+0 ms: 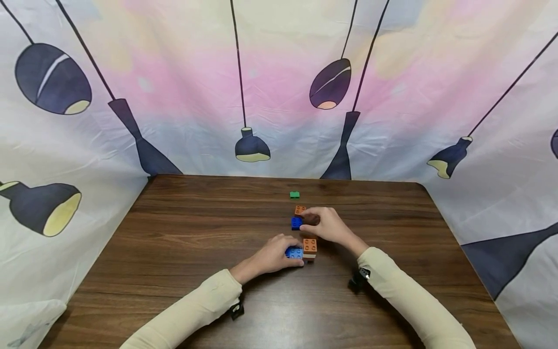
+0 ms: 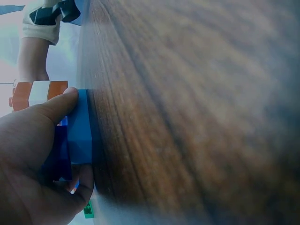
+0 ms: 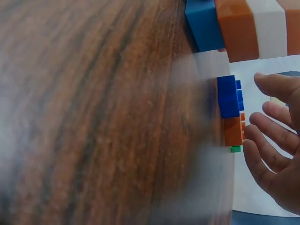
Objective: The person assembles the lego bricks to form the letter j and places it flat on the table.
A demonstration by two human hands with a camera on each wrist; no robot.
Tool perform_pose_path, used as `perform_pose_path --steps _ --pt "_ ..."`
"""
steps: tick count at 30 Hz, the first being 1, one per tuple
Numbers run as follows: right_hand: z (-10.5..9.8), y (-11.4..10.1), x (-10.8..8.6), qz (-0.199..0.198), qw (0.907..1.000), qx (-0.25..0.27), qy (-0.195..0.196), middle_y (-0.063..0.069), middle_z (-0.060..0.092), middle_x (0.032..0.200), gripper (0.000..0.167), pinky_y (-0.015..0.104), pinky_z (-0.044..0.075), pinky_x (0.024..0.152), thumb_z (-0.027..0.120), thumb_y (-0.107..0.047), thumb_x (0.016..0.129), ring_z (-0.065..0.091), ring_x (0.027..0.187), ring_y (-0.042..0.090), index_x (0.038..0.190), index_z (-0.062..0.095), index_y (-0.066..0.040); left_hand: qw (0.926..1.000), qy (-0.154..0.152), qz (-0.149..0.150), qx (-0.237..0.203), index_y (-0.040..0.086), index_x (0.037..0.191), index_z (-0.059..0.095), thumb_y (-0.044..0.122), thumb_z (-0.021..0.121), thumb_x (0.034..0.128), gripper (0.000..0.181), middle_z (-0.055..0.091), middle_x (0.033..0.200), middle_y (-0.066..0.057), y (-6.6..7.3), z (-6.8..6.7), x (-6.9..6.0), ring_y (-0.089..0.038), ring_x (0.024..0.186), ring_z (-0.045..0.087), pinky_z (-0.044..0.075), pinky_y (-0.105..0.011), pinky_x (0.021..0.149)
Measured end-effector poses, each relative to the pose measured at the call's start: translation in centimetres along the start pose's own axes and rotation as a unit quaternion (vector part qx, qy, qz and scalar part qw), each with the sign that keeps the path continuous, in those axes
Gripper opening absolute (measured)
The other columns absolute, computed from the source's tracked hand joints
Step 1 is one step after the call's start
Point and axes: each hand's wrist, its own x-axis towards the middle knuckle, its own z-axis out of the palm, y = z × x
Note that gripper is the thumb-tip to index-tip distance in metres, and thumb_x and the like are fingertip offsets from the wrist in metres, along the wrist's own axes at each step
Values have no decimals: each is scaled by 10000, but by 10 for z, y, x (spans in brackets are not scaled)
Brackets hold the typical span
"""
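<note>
My left hand (image 1: pixel 275 253) grips a blue toy building brick (image 1: pixel 295 254) low on the table, thumb and fingers on opposite sides. In the left wrist view a darker blue brick (image 2: pixel 61 154) shows beside it, partly covered by the hand. Right against the blue brick stands an orange-and-white brick stack (image 1: pixel 310 245), white between orange layers. Further back are a dark blue brick (image 1: pixel 296 223) and, just behind it, an orange brick (image 1: pixel 300 210). My right hand (image 1: pixel 329 225) hovers by these two; the right wrist view shows its fingers loosely bent and apart from them, holding nothing.
A small green brick (image 1: pixel 294 195) lies near the back of the brown wooden table (image 1: pixel 196 208). Behind the table hangs a cloth backdrop (image 1: pixel 279 87) printed with lamps. Each wrist carries a dark camera.
</note>
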Motion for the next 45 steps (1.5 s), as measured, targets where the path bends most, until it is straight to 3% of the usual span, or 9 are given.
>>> perform_pose_path --steps 9,23,38,45 --pt "7 -1 7 106 9999 -31 -102 39 744 1111 389 355 570 792 807 -253 905 691 930 144 1263 726 -124 10000 19 25 30 94 1219 723 358 789 911 410 732 1137 -10 -1 1 -1 -136 941 602 463 -278 786" --pt "17 0 13 -33 9989 -399 -239 70 730 1110 371 322 567 768 821 -161 886 690 924 161 1241 733 -102 10000 -11 -6 64 105 1228 718 360 781 918 406 728 1164 0 -1 2 -1 -140 960 601 458 -283 788" --pt "15 -4 13 88 9979 -507 -390 80 732 1087 386 304 568 738 819 -166 888 690 913 164 1256 730 -88 10000 -35 -37 81 102 1239 715 364 779 919 419 726 1173 -1 0 0 -1 -133 954 591 451 -285 795" --pt "7 -3 10 49 9980 -586 -243 69 710 1136 392 306 560 736 816 -195 893 680 908 148 1265 730 -102 10000 31 -3 89 102 1222 722 357 790 910 408 729 1139 -2 0 0 0 -120 921 580 444 -277 783"
